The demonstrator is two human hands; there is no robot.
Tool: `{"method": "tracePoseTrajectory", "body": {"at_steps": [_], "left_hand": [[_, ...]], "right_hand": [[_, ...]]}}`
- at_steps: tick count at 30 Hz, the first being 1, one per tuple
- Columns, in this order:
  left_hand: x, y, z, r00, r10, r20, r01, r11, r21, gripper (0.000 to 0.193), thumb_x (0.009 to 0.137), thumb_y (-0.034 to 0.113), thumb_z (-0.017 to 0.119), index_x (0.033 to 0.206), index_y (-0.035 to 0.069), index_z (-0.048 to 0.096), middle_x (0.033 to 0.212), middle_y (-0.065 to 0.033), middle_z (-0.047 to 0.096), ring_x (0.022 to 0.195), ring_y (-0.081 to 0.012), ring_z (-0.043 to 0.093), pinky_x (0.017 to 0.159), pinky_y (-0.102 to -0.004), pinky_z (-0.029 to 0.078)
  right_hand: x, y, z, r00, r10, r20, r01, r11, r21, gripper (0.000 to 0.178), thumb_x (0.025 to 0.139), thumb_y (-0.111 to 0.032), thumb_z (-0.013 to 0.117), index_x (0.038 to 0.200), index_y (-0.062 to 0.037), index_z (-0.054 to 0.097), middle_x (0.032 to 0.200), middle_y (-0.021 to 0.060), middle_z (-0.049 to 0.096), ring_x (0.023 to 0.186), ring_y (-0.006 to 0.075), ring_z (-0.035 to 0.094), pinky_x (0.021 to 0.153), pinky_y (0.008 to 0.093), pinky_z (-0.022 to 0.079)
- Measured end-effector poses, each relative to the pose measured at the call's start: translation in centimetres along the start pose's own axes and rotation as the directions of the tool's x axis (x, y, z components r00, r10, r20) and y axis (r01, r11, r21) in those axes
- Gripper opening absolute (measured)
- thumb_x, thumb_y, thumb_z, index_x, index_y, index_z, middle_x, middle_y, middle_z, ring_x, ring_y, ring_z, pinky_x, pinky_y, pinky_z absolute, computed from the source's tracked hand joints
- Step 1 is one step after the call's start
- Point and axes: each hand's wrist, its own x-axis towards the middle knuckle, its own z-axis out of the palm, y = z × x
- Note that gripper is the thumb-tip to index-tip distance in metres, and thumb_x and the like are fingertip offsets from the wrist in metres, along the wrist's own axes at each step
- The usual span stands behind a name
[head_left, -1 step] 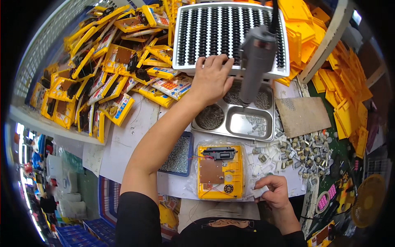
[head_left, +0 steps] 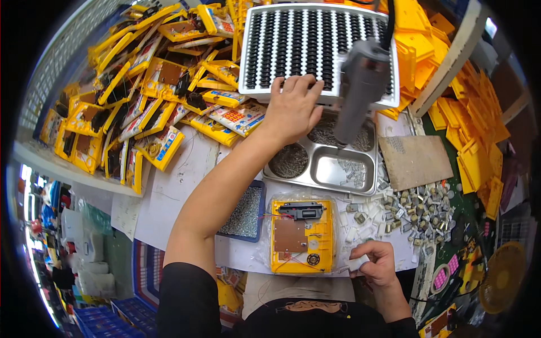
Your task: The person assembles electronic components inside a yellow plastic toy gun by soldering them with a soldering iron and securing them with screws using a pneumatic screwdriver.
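Observation:
My left hand [head_left: 292, 110] reaches up to the near edge of a white tray [head_left: 246, 89] filled with rows of black round parts [head_left: 298, 45]. Its fingers are stretched over that edge, thumb apart, with nothing visible in them. Low on the right, my right hand [head_left: 376, 263] pinches a small white plastic piece [head_left: 358, 262]. Between my arms lies a yellow plastic housing [head_left: 322, 242] on clear film, its inside facing up. It carries a brown circuit board [head_left: 289, 235], a black mechanism [head_left: 302, 210] and a round black part [head_left: 313, 259].
A grey powered screwdriver [head_left: 363, 90] hangs over a metal compartment tray [head_left: 369, 186] of screws. A blue tray [head_left: 256, 217] of small metal bits sits beneath my left forearm. Small motors [head_left: 414, 211], a board [head_left: 416, 160] and yellow panels [head_left: 473, 141] lie right; assembled yellow units [head_left: 163, 79] pile left.
The hanging screwdriver has swung slightly right and down in the picture. Both hands keep almost the same places.

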Motion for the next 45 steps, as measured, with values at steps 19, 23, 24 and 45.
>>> {"method": "tracePoseTrajectory", "body": {"at_steps": [19,23,24,45], "left_hand": [[1.2,-1.9,1.0,0.985,0.157,-0.071,-0.159,0.987,-0.025,0.056,0.083,0.031,0.067,0.131,0.005,0.058,0.140,-0.0095,0.055,0.133,-0.0268,0.046,0.114,-0.0516,0.024],[2.6,-1.7,0.6,0.993,0.105,-0.051,-0.112,0.978,-0.176,0.059,0.082,0.028,0.065,0.135,0.003,0.052,0.135,-0.0122,0.057,0.131,-0.0275,0.048,0.112,-0.0509,0.027],[3.1,-1.5,0.6,0.995,0.075,-0.068,-0.086,0.978,-0.189,0.062,0.083,0.030,0.065,0.137,0.003,0.049,0.131,-0.0139,0.056,0.128,-0.0296,0.049,0.109,-0.0503,0.030],[5.2,-2.5,0.6,0.977,0.199,0.073,-0.200,0.980,0.006,0.084,0.066,0.033,0.065,0.143,0.004,0.048,0.156,-0.0178,0.042,0.141,-0.0359,0.039,0.116,-0.0540,0.022]], "right_hand": [[2.6,1.0,0.1,0.998,0.056,-0.022,-0.057,0.997,-0.047,0.043,0.083,-0.024,0.084,0.102,0.0102,0.066,0.090,0.0215,0.071,0.066,0.0253,0.070,0.059,0.0341,0.058],[2.2,0.9,-0.1,0.998,0.052,-0.036,-0.054,0.997,-0.052,0.042,0.083,-0.022,0.084,0.103,0.0113,0.066,0.090,0.0222,0.070,0.068,0.0261,0.071,0.060,0.0343,0.059],[2.2,0.9,-0.2,0.998,0.044,-0.039,-0.046,0.998,-0.050,0.042,0.083,-0.022,0.084,0.103,0.0113,0.066,0.090,0.0222,0.070,0.068,0.0261,0.071,0.060,0.0343,0.059],[0.5,1.1,-2.5,0.991,-0.046,0.129,0.018,0.979,0.205,0.028,0.090,0.005,0.071,0.116,0.0100,0.065,0.105,0.0179,0.071,0.088,0.0174,0.072,0.079,0.0270,0.059]]}}
